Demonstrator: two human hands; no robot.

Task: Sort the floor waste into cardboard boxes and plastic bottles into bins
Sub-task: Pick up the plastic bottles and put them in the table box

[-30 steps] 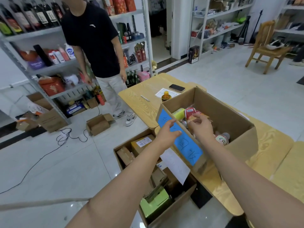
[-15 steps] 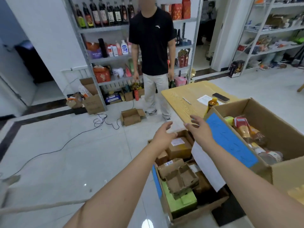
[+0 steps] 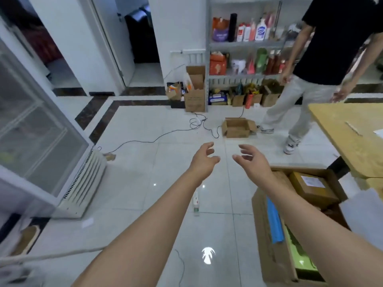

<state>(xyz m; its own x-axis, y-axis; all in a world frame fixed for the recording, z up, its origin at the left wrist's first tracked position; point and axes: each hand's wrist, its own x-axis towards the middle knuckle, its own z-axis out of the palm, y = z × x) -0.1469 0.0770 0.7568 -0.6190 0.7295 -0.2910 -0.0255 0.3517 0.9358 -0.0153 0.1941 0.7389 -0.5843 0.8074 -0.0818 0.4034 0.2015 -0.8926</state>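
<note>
Cardboard box [image 3: 237, 127] sits open on the floor, well ahead of both hands and just beside the feet of a 2nd person [image 3: 339, 38] by the shelf.

Head view: left grip [image 3: 204, 160] and right grip [image 3: 251, 160] are both released, fingers loosely spread, nothing held. A small bottle [image 3: 196, 206] lies on the floor under the left forearm, partly hidden.

Risks as I see them:
- Black cable [image 3: 165, 135] loops right next to the box, so a foot could snag it on the way over.
- The bottle is easy to step on or miss.
- The other person could get bumped.
- The bin [image 3: 263, 235] by the desk [image 3: 352, 137] looks pretty full, so the box prob. won't fit unflattened.
</note>
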